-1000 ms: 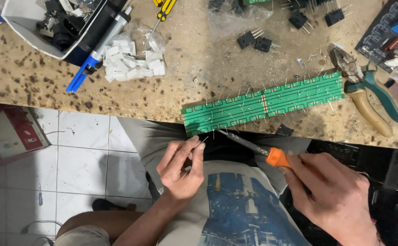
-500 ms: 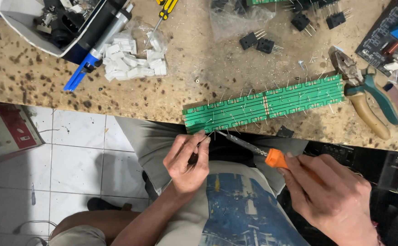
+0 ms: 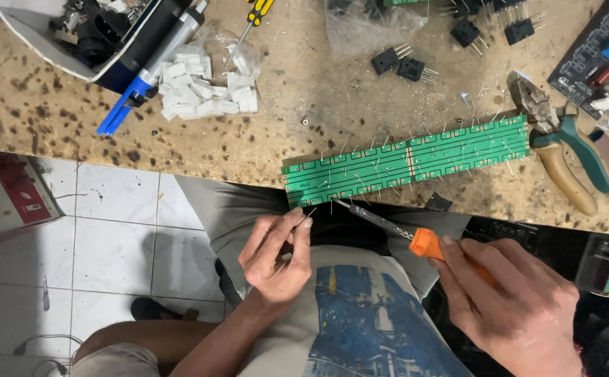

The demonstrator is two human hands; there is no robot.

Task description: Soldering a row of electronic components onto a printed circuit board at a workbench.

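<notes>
The right hand (image 3: 521, 307) is wrapping its grip around the orange handle of a soldering iron (image 3: 395, 229), the fingers covering most of that handle while the metal shaft is pointing up toward the near edge of the tabletop (image 3: 60, 119). The tip is sitting just below the long green circuit board (image 3: 406, 162), which is lying along that near edge with thin component leads sticking up from it. The left hand (image 3: 276, 255) is pinching a thin strand of solder wire (image 3: 306, 215) between thumb and fingers; the strand is fine and hard to trace. Green-handled pliers (image 3: 562, 150) are lying beside the board's right end. Toward the tabletop's far left corner, a bag of small white parts (image 3: 207, 87) is lying partly under clear plastic.
</notes>
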